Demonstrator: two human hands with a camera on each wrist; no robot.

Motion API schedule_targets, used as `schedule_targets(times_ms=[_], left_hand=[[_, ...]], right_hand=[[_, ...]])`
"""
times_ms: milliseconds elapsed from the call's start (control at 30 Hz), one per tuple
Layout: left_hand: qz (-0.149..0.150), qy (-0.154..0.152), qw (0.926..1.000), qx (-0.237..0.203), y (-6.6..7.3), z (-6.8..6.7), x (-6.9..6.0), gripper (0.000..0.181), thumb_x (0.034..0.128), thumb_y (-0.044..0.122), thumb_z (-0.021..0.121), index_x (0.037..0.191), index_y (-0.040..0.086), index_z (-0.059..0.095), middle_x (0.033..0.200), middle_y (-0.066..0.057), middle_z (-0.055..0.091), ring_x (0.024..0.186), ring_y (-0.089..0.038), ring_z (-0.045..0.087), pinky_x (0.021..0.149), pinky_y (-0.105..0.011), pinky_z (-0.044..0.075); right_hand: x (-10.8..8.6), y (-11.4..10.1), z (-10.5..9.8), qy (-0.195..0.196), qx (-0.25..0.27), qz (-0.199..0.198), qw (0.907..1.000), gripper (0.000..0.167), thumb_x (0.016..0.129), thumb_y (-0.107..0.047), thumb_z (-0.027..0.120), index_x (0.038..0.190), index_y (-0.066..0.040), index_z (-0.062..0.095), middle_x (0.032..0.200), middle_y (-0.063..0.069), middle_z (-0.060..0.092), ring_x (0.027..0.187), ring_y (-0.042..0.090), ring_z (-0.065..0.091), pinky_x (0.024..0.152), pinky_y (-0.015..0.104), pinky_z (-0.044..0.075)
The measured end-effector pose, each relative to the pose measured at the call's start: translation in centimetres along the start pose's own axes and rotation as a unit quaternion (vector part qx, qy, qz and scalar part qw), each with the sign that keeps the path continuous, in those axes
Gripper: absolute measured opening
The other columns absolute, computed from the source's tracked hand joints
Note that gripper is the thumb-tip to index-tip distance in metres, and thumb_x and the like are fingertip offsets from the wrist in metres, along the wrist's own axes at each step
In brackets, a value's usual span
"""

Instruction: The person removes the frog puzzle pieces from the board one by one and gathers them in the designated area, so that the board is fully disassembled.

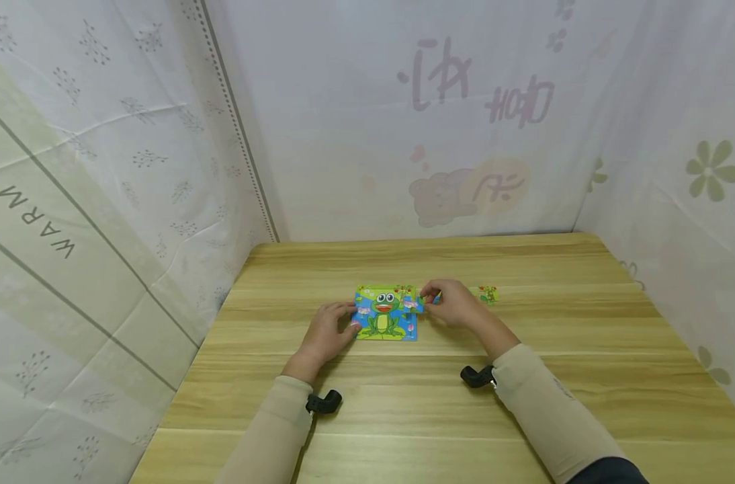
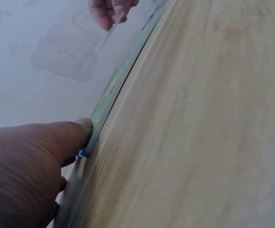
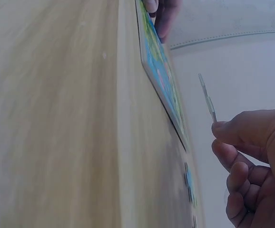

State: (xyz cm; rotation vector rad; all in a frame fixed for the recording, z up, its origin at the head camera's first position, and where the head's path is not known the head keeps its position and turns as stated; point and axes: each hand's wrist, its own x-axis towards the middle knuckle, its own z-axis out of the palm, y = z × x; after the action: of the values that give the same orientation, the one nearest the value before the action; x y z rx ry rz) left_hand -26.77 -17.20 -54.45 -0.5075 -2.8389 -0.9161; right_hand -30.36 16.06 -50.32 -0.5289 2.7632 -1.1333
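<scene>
A frog puzzle board (image 1: pixel 382 324) lies flat on the wooden table. At its left edge is my left hand (image 1: pixel 326 334), thumb on the near-left part of the rim and fingers along the far side; the left wrist view shows the thumb (image 2: pixel 73 135) against the board's edge. My right hand (image 1: pixel 458 308) pinches a small flat puzzle piece (image 1: pixel 412 304) between thumb and forefinger above the board's upper right. In the right wrist view the held piece (image 3: pixel 209 99) is edge-on, raised off the board, with the other fingers curled.
To the right of my right hand, another puzzle piece (image 1: pixel 488 294) lies on the table (image 1: pixel 398 403). A blue bit shows beside the right fingers. Patterned cloth (image 1: pixel 355 121) hangs behind the table and on both sides.
</scene>
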Motion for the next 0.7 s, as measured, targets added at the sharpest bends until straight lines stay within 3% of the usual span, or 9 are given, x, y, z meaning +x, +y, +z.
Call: schedule_targets(times_ms=[300,700], left_hand=[[-0.004,0.001,1.0,-0.004,0.2,0.0,0.0,0.043,0.0985,0.028,0.077,0.137,0.01,0.069,0.148,-0.004,0.06,0.142,-0.032,0.047,0.119,-0.053,0.036],[-0.004,0.0,1.0,0.006,0.2,0.0,0.0,0.043,0.0984,0.03,0.076,0.137,0.011,0.069,0.149,-0.002,0.059,0.142,-0.031,0.047,0.12,-0.052,0.035]], right_hand=[[-1.0,1.4,-0.9,-0.003,-0.001,0.011,0.9999,0.018,0.096,-0.012,0.076,0.113,-0.012,0.073,0.098,0.0,0.065,0.074,0.019,0.059,0.063,0.034,0.053],[-2.1,2.8,-2.0,-0.032,0.002,0.002,0.9995,0.023,0.096,-0.011,0.078,0.118,-0.01,0.072,0.098,-0.001,0.066,0.088,0.017,0.064,0.082,0.036,0.057]])
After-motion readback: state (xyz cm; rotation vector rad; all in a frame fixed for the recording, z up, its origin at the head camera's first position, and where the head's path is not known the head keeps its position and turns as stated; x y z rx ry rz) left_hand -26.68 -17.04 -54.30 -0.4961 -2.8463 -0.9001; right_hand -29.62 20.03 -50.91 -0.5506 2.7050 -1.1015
